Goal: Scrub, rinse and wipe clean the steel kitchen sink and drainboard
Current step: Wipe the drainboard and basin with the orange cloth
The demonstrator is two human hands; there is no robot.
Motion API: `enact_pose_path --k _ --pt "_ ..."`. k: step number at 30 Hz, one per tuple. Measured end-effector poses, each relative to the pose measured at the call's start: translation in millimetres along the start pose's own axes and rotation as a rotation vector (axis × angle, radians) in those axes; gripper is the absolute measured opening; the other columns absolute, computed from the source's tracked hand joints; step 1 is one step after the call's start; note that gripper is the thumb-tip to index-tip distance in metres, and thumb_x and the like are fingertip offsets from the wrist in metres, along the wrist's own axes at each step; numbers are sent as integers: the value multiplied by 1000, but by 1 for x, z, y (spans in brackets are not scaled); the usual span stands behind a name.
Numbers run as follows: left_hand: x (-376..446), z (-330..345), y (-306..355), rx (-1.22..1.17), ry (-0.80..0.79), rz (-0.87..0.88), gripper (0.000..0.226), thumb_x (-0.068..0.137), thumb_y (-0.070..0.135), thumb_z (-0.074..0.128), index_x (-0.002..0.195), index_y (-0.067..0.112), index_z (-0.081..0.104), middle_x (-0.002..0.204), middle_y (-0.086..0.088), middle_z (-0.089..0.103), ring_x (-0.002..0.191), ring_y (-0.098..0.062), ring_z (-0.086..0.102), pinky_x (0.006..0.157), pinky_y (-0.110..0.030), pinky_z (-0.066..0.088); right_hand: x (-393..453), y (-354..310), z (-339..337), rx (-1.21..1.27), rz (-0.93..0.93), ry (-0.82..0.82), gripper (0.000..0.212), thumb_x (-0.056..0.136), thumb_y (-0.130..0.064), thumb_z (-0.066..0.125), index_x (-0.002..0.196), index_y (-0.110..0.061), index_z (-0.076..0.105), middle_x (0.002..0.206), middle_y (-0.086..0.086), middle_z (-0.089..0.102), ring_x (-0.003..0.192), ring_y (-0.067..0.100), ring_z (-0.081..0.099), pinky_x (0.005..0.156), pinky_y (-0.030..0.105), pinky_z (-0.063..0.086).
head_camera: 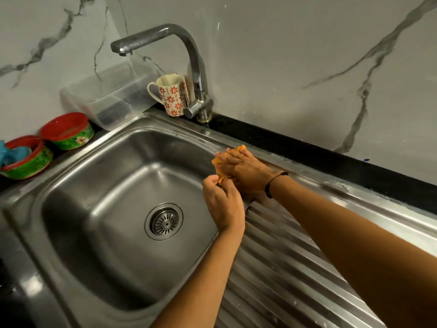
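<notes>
- The steel sink [78, 210] takes up the left and middle of the view, its basin sunk into a dark counter, with a round drain strainer [164, 223] in the basin floor toward the right wall.
- The ribbed drainboard [288, 275] runs off the basin's right edge toward the near right corner.
- An orange cloth [218, 165] lies bunched on the strip of steel between basin and drainboard, close to the far edge of the sink unit.
- The right hand [246, 172] lies flat on top of the cloth, fingers straight and close together, pressing it down on the steel (a dark band sits on that wrist).
- The left hand [223, 202] is just in front of it at the basin's right edge, fingers curled, pinching the near corner of the cloth between thumb and fingertips.
- The tap [189, 65] stands at the far edge behind the basin, its spout reaching left over the counter.
- A mug [171, 95] with red flowers stands just left of the tap's base, touching or nearly touching it (I cannot tell which).
- A clear plastic box [106, 100] leans against the marbled wall at the far left corner of the basin.
- Two red-and-green bowls [68, 131] sit on the counter along the left edge, the nearer one holding something blue.
</notes>
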State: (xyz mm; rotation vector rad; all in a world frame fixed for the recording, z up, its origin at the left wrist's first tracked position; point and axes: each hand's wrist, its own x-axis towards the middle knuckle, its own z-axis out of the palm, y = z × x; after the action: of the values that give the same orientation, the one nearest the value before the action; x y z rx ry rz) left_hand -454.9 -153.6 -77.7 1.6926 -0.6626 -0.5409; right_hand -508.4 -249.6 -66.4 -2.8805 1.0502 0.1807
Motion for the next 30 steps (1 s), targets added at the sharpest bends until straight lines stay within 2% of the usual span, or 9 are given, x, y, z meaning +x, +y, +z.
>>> enact_pose_path --k 6,9,14,17,21,23,26,28,30 --pt "-2 -1 0 34 17 12 18 92 13 45 109 10 49 104 -4 55 90 -15 51 68 -16 38 15 -2 -2 -35 -1 22 56 98 -40 35 149 -26 16 158 -4 8 144 20 5 115 44 1" --pt "-2 0 1 36 6 28 23 92 14 46 114 8 48 109 -7 56 96 -18 52 76 -26 43 26 -3 -3 -48 -10 28 54 99 -40 32 149 -24 19 157 -2 12 144 21 7 116 46 3" --pt "-1 2 -1 40 31 82 26 92 14 47 117 6 48 112 -7 54 99 -17 50 80 -24 40 47 -6 -8 -104 -28 -3 52 100 -37 32 149 -23 19 157 -4 11 144 21 6 115 45 0" --pt "-3 1 -1 24 59 102 25 93 13 46 115 3 48 110 -12 54 99 -23 52 84 -35 45 50 -12 -11 -107 -21 -24 51 101 -34 30 149 -24 17 157 -4 8 144 22 2 115 46 -3" --pt "-5 -2 5 -26 93 74 25 92 19 45 112 4 51 108 -11 54 96 -24 53 83 -40 47 21 -19 -8 -55 23 15 54 100 -39 31 150 -24 16 158 -4 6 145 22 -1 115 44 -4" --pt "-4 -2 7 -48 78 24 25 92 20 44 111 5 51 109 -12 54 97 -27 53 81 -39 47 -10 -18 -1 -3 39 53 55 98 -43 33 149 -26 19 158 -5 8 145 22 -1 115 43 -4" --pt "-2 -3 6 -82 37 -24 27 94 18 44 117 4 49 115 -14 53 100 -28 53 85 -42 47 -44 -15 4 91 126 41 60 96 -48 35 149 -30 13 158 -5 5 145 20 -1 117 44 -1" --pt "-3 -3 6 -100 14 -17 27 94 18 44 118 5 48 115 -13 53 100 -26 53 84 -38 48 -46 -14 3 78 137 17 62 95 -52 33 149 -32 10 158 -7 3 145 20 -1 117 44 0" --pt "-3 -2 5 -95 -17 -15 26 94 17 44 118 5 48 113 -9 53 96 -20 53 75 -20 45 -39 -15 3 40 126 18 65 94 -55 32 150 -31 9 158 -7 2 145 22 -2 116 45 -1"
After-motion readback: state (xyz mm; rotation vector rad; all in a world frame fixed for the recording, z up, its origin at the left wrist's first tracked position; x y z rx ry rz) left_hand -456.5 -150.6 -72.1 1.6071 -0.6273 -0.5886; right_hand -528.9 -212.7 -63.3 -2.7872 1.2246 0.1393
